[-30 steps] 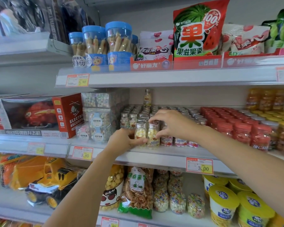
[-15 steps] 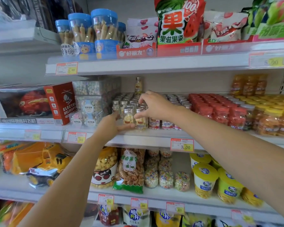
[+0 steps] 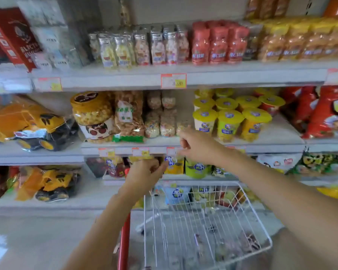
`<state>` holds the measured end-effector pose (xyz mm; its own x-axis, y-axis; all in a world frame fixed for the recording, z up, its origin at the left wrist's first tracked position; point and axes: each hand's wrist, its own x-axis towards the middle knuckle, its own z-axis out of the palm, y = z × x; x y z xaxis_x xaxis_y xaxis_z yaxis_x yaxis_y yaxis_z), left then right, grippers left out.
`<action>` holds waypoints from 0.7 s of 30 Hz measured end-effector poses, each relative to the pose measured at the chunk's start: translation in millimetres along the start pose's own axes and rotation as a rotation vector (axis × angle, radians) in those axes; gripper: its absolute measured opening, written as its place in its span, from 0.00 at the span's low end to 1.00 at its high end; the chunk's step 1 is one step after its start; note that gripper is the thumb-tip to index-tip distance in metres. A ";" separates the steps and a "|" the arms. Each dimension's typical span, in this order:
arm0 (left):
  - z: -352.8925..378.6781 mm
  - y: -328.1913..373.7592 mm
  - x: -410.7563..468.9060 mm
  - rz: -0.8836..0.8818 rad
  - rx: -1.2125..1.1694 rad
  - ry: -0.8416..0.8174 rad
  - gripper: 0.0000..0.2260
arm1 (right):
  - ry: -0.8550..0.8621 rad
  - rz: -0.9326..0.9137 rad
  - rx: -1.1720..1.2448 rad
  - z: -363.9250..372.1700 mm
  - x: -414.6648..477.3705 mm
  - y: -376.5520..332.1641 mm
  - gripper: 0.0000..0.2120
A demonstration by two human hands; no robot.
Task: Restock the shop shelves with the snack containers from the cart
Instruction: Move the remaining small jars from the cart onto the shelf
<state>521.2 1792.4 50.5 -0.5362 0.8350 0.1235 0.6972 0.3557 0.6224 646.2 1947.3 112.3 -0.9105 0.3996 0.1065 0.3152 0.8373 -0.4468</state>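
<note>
Small silver-capped snack jars (image 3: 123, 49) stand in rows on the upper shelf (image 3: 213, 77), the front two filled with pale yellow pieces. Both my hands hang in the air below that shelf and above the cart. My left hand (image 3: 144, 172) is in front of the lower shelf edge, fingers loosely curled, holding nothing. My right hand (image 3: 197, 147) is a little higher and to the right, also loosely curled and empty. The white wire cart basket (image 3: 258, 227) sits below them, with several blurred small containers (image 3: 222, 248) at its bottom. The whole view is motion-blurred.
Red-lidded jars (image 3: 219, 43) and orange jars (image 3: 300, 43) fill the upper shelf to the right. The middle shelf holds a popcorn tub (image 3: 92, 115), bagged snacks (image 3: 128, 115) and yellow-lidded cups (image 3: 230, 123). Toy trucks (image 3: 33, 125) sit at left. A red cart post (image 3: 124, 240) rises below my left arm.
Both hands have let go of the yellow jars on the upper shelf and dropped toward the cart. The view has tilted down, bringing the cart basket into sight.
</note>
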 end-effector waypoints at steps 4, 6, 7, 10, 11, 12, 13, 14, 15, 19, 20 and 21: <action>74.2 -11.9 -20.0 -0.124 0.013 -0.235 0.14 | -0.279 0.272 0.007 65.7 -50.9 79.8 0.13; 111.7 -27.7 -27.7 -0.219 0.007 -0.365 0.06 | -0.406 0.427 0.032 97.3 -73.6 120.2 0.21; 130.1 -37.3 -31.7 -0.279 0.011 -0.414 0.06 | -0.465 0.496 0.058 111.1 -84.3 136.6 0.26; 185.1 -66.9 -43.3 -0.407 0.000 -0.569 0.16 | -0.614 0.638 0.062 149.0 -113.4 176.4 0.31; 201.4 -73.9 -48.9 -0.447 -0.015 -0.628 0.18 | -0.646 0.656 0.049 161.0 -122.2 186.4 0.28; 216.6 -79.1 -54.6 -0.492 -0.026 -0.681 0.19 | -0.667 0.666 0.050 172.6 -130.8 194.9 0.24; 230.0 -83.7 -58.6 -0.532 -0.033 -0.717 0.20 | -0.693 0.672 0.062 183.7 -137.8 201.0 0.21; 241.9 -87.4 -60.5 -0.552 -0.038 -0.740 0.21 | -0.727 0.669 0.070 195.3 -144.5 204.3 0.20; 252.9 -91.2 -61.2 -0.567 -0.049 -0.753 0.21 | -0.777 0.657 0.081 205.9 -149.5 206.9 0.18; 283.5 -94.0 -41.4 -0.457 -0.026 -0.714 0.19 | -0.949 0.637 0.159 244.0 -159.3 210.1 0.19; 291.2 -92.3 -32.8 -0.415 -0.017 -0.694 0.19 | -0.979 0.628 0.173 252.5 -160.0 212.8 0.19; 299.7 -92.0 -24.9 -0.382 -0.009 -0.678 0.19 | -1.020 0.617 0.191 259.5 -160.0 215.7 0.19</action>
<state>612.9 1864.7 -241.5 -0.3285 0.7302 -0.5991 0.5173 0.6698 0.5327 790.3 1967.0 -231.6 -0.4397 0.1622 -0.8834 0.8055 0.5063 -0.3080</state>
